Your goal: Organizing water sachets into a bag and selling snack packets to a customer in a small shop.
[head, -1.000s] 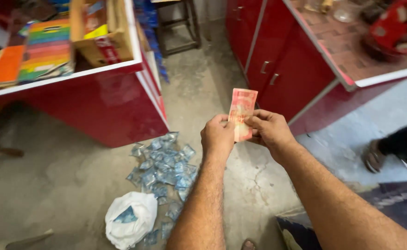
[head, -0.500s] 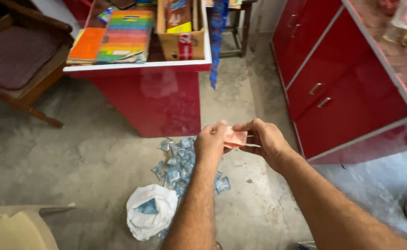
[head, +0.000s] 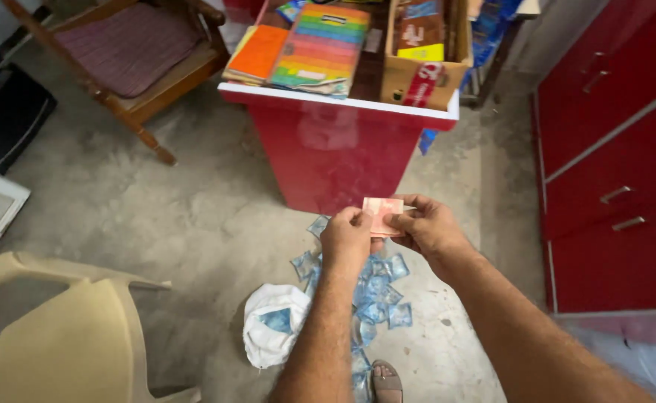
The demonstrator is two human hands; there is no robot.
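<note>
Head view, left to right. Lower left: a beige plastic chair (head: 66, 336) on the concrete floor (head: 193, 209). Upper left: a wooden chair (head: 134, 60) with a striped purple cushion. Centre top: a red bench (head: 328, 149) with a white top edge, carrying an orange booklet (head: 257, 52), a rainbow-striped booklet (head: 324, 45) and an open cardboard box (head: 421, 67). On the floor in front of the bench: a scatter of small clear-blue sachets (head: 376, 295), with a white plastic bag (head: 272, 336) just to their left. Above the sachets, the left hand (head: 346, 239) and right hand (head: 428, 227) are close together, both pinched on a folded pinkish banknote (head: 381, 216) held between them, in the air in front of the bench. Right: red cabinets (head: 611, 186) with metal handles.
</note>
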